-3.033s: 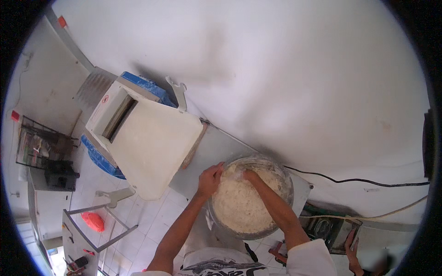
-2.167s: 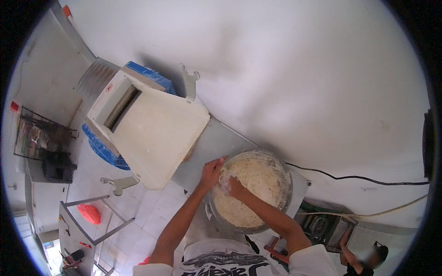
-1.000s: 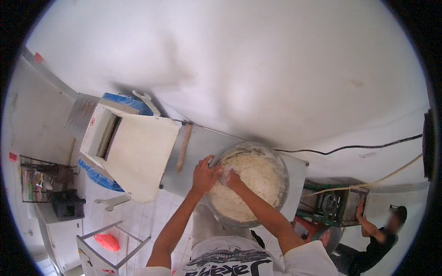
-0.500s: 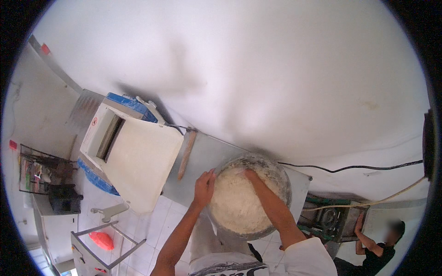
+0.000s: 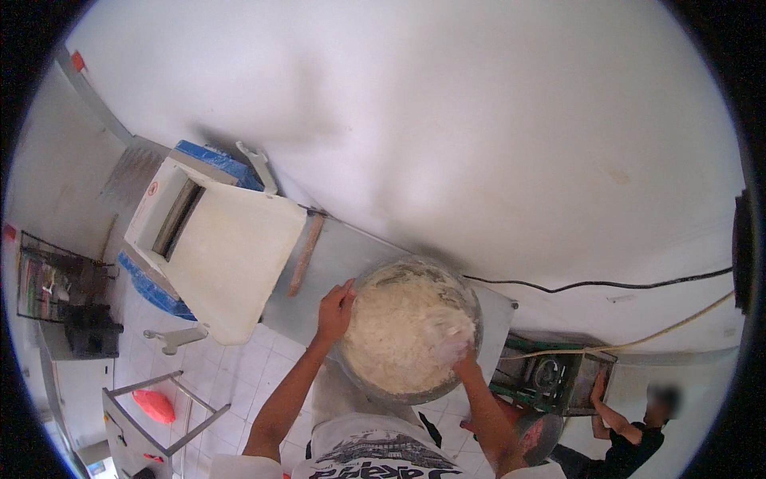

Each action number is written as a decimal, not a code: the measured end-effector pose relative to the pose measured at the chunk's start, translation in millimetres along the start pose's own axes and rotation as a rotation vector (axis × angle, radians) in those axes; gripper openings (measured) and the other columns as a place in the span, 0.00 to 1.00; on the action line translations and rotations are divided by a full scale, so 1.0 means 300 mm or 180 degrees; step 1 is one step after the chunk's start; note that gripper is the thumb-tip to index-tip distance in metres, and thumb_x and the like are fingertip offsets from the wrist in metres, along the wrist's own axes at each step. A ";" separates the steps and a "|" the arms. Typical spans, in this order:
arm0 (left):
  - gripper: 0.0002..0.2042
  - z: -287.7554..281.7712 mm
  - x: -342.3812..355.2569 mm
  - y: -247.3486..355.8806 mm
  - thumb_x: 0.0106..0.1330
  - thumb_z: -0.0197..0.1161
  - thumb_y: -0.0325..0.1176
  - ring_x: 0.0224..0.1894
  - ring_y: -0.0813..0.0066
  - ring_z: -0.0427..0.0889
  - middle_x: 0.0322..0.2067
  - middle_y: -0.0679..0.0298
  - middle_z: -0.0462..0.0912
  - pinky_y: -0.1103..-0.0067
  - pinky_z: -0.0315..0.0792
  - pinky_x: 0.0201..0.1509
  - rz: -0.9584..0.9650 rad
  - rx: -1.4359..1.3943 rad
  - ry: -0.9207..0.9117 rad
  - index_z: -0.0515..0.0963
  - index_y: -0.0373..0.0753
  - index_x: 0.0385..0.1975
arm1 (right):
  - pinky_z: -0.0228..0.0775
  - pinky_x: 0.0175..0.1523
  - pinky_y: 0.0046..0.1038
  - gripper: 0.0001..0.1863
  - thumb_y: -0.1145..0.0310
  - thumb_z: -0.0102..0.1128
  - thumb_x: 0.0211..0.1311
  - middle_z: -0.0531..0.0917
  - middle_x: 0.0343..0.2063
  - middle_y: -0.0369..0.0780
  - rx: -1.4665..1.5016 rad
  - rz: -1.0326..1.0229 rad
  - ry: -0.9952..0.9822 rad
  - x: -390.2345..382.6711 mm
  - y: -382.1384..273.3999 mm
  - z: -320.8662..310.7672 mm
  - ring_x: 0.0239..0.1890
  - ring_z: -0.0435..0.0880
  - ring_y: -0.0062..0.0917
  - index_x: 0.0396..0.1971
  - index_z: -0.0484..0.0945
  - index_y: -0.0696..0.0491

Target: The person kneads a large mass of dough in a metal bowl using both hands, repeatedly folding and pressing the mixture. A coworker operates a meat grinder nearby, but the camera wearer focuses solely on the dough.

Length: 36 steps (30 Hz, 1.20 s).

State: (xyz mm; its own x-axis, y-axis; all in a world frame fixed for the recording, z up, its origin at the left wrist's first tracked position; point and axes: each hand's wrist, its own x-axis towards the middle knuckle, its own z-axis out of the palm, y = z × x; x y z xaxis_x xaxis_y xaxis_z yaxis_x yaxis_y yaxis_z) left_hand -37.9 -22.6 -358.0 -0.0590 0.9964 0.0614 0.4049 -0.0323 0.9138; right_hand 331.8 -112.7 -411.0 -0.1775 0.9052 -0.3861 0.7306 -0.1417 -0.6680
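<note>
A large round metal bowl (image 5: 472,297) holds pale, crumbly floury dough (image 5: 391,327), and smears of it coat the far inner wall. My left hand (image 5: 337,310) is closed on the bowl's left rim. Inside the bowl, at its right side, my right hand (image 5: 453,345) presses into the dough. Flour whitens that hand, and its fingers are blurred and partly buried, so their pose does not show.
The bowl stands on a grey metal table (image 5: 351,239) against a white wall. A wooden rolling pin (image 5: 307,254) lies to its left, beside a white and blue dough roller machine (image 5: 231,247). A person (image 5: 638,431) works beside a gas stove (image 5: 550,374) at right.
My right hand has swept from the far middle of the bowl to its right side, nearer me. My left hand stays at the rim. The whole view has shifted slightly.
</note>
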 end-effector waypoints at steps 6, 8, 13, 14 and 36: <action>0.15 -0.012 -0.017 0.013 0.72 0.56 0.33 0.29 0.57 0.77 0.27 0.54 0.76 0.69 0.71 0.36 0.0075 0.0328 0.0067 0.78 0.35 0.54 | 0.50 0.70 0.40 0.34 0.49 0.50 0.68 0.62 0.65 0.52 -0.0052 0.0295 0.0148 0.356 0.032 -0.001 0.67 0.60 0.44 0.66 0.61 0.56; 0.15 0.012 -0.016 0.008 0.72 0.56 0.33 0.29 0.57 0.77 0.27 0.54 0.75 0.68 0.71 0.37 0.0093 0.0282 0.0170 0.78 0.35 0.54 | 0.48 0.71 0.40 0.35 0.48 0.50 0.68 0.61 0.65 0.52 -0.0326 0.0274 -0.0010 0.523 0.057 0.058 0.67 0.59 0.44 0.67 0.60 0.56; 0.15 0.009 0.003 0.013 0.72 0.56 0.34 0.28 0.57 0.75 0.26 0.54 0.74 0.68 0.70 0.36 0.0001 0.0234 0.0138 0.78 0.35 0.54 | 0.46 0.72 0.41 0.37 0.47 0.49 0.68 0.58 0.67 0.53 -0.1195 -0.0021 -0.0596 0.775 0.055 0.361 0.69 0.56 0.45 0.68 0.58 0.57; 0.15 0.012 0.017 0.028 0.72 0.56 0.34 0.28 0.57 0.75 0.26 0.54 0.74 0.68 0.70 0.35 0.0094 0.0228 0.0118 0.78 0.35 0.54 | 0.45 0.72 0.41 0.37 0.47 0.49 0.68 0.58 0.67 0.53 -0.1300 -0.0060 -0.0661 0.775 0.039 0.393 0.69 0.55 0.45 0.68 0.57 0.57; 0.17 0.055 -0.332 -0.027 0.73 0.55 0.35 0.31 0.65 0.78 0.31 0.52 0.80 0.72 0.73 0.39 0.0020 0.0581 0.1194 0.75 0.31 0.56 | 0.53 0.70 0.49 0.30 0.53 0.51 0.66 0.69 0.62 0.54 -0.2443 0.0445 -0.0651 0.657 0.168 0.325 0.67 0.64 0.46 0.62 0.70 0.56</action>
State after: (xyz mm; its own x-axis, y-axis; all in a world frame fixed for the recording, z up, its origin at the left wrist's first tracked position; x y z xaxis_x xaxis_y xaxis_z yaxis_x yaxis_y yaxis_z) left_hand -20.2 -120.3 -378.1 -0.3707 0.8973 0.2396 0.5595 0.0099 0.8287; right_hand 269.3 19.3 -582.8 -0.1138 0.7976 -0.5924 0.9910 0.1337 -0.0102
